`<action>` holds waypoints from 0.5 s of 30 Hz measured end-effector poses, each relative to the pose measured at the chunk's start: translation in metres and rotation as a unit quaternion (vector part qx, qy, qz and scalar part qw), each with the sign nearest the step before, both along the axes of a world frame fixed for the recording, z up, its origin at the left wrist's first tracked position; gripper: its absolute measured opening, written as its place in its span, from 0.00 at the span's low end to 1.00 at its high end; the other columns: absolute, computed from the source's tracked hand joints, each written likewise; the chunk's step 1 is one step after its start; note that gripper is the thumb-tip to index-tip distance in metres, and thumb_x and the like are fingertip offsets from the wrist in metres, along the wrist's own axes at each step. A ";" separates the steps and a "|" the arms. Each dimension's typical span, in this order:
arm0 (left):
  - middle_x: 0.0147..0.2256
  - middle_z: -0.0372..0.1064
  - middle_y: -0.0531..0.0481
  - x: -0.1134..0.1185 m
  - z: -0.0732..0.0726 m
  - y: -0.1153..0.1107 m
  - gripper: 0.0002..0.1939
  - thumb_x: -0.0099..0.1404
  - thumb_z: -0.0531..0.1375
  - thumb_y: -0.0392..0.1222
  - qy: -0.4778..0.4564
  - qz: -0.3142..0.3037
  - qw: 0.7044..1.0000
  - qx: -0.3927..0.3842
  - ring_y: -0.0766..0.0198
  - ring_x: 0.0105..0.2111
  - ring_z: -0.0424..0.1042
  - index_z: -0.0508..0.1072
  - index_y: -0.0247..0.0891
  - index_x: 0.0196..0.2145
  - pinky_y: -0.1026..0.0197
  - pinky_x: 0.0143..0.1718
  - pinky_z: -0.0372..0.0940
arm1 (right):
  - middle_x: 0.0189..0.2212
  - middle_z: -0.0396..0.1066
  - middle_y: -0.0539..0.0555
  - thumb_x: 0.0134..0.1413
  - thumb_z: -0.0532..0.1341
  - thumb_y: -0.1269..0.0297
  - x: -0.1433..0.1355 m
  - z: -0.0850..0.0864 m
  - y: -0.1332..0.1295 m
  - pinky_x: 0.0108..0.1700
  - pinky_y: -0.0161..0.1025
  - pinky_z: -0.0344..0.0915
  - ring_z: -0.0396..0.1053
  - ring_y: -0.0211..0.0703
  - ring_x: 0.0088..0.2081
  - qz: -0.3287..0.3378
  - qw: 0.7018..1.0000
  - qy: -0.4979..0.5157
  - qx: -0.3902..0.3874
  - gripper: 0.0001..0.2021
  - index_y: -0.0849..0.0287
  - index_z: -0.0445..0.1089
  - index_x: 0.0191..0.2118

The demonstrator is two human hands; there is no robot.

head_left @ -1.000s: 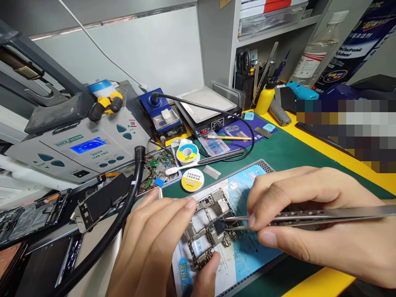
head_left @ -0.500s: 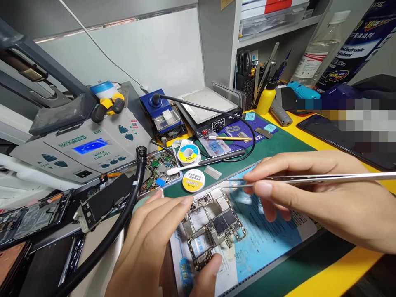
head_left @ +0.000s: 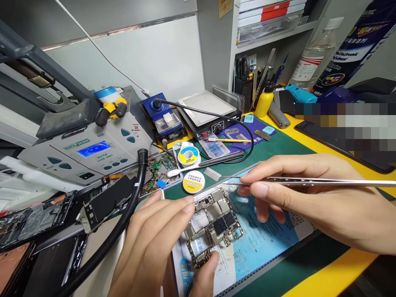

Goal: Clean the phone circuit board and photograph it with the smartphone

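Observation:
My left hand [head_left: 154, 239] holds a bare phone circuit board [head_left: 220, 225] by its left side, fingertips at the upper left corner and thumb at the lower edge. The board is tilted above a blue and white printed mat [head_left: 262, 239] and carries dark chips and metal shields. In my right hand [head_left: 309, 202] is a pair of metal tweezers [head_left: 328, 182], pinched between thumb and index finger. The slim tips point left, just above the board's top corner, and stand slightly apart with nothing visible between them. My other right fingers curl below.
Beyond the board lie a round yellow and white tin [head_left: 193, 182], a solder spool [head_left: 189, 156] and a swab-like white-tipped tool [head_left: 173, 173]. A hot-air station [head_left: 93, 144] and its black hose [head_left: 123, 231] flank the left. A heating plate [head_left: 213, 111] stands behind, a phone [head_left: 343, 146] at right.
The tweezers have lifted slightly away from the board's top corner, and their tips are a little further apart. My left hand keeps its hold on the board. The camera view has shifted slightly.

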State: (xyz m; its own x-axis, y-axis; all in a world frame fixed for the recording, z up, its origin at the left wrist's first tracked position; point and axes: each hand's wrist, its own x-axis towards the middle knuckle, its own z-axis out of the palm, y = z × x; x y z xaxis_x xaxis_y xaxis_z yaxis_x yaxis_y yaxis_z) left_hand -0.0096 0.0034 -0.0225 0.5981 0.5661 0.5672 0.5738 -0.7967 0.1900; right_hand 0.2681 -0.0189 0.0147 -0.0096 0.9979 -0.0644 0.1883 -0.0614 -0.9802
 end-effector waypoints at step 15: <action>0.57 0.76 0.44 0.002 0.000 -0.005 0.34 0.65 0.67 0.42 -0.032 0.057 0.996 -0.059 0.46 0.59 0.76 0.65 0.47 0.66 0.40 0.61 0.74 | 0.21 0.81 0.52 0.58 0.73 0.54 0.002 0.005 -0.004 0.20 0.29 0.69 0.75 0.39 0.20 0.008 0.999 -0.005 0.046 0.09 0.53 0.84 0.34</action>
